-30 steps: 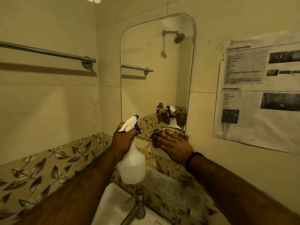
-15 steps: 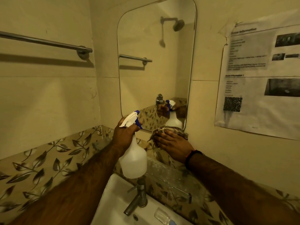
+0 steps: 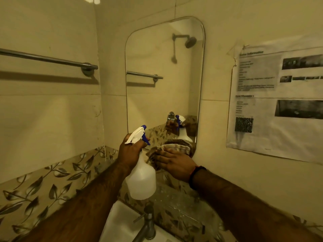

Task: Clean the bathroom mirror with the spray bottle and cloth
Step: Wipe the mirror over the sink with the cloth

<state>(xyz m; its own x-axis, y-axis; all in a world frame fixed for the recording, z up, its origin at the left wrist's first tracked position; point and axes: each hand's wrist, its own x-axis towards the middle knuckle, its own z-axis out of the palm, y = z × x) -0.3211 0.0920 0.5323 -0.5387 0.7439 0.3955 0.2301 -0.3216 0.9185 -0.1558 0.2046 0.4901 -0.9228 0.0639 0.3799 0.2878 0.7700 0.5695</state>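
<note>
A tall rounded mirror (image 3: pixel 157 95) hangs on the tiled wall ahead. My left hand (image 3: pixel 130 151) grips the neck of a white spray bottle (image 3: pixel 142 179) with a blue trigger, its nozzle aimed toward the mirror's lower left. My right hand (image 3: pixel 176 164) presses a brown checked cloth (image 3: pixel 174 148) flat against the mirror's bottom edge. The glass reflects both hands and the bottle. Much of the cloth is hidden under my fingers.
A metal towel rail (image 3: pixel 47 59) runs along the left wall. A printed paper sheet (image 3: pixel 279 102) is taped to the wall right of the mirror. Below are a white basin (image 3: pixel 120 222), a metal tap (image 3: pixel 147 226) and a glass shelf (image 3: pixel 181 201).
The view has tilted back up, so the mirror's top shows again. Both hands stay at the mirror's lower edge, still holding the bottle and cloth.
</note>
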